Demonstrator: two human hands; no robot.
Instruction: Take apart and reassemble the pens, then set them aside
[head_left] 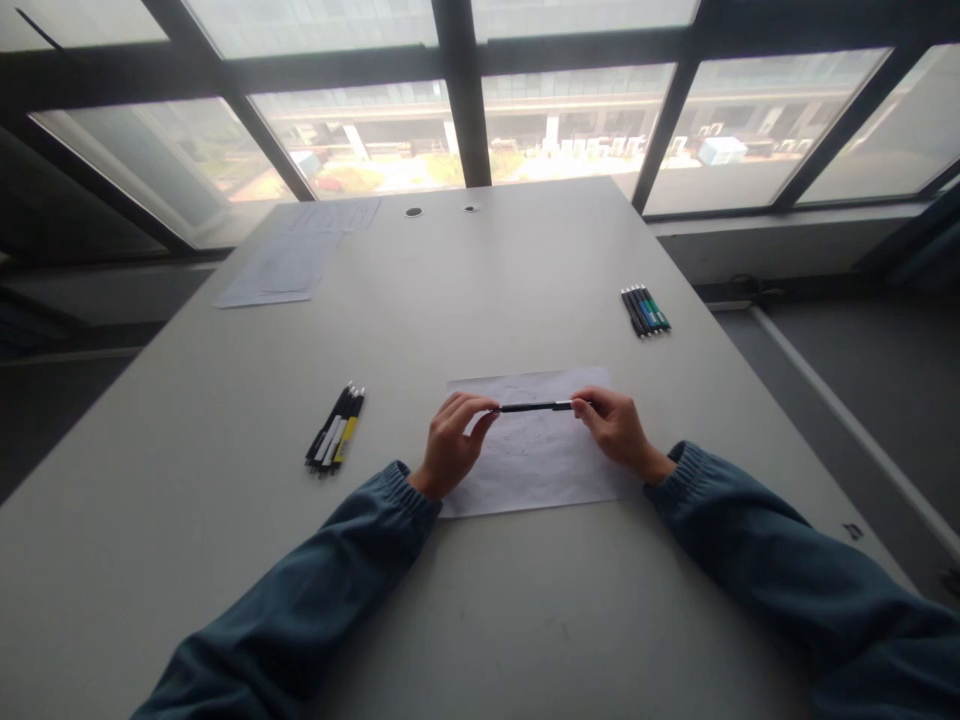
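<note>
A slim black pen (531, 407) lies level between my two hands, above a white sheet of paper (540, 470) with faint marks on it. Its left end is pinched between the thumb and fingers of my left hand (455, 440). My right hand (615, 428) pinches the other end, by a pale section of the pen. To the left on the table is a bunch of pens (335, 430), black with white and yellow parts. Farther off at the right, a row of pens (645, 311) in black, blue and green lies side by side.
The white table (495, 620) reaches to the windows. Several papers (277, 265) lie at its far left corner. Two round fittings (413, 212) are set in the far end. A small dark object (853, 531) sits near the right edge.
</note>
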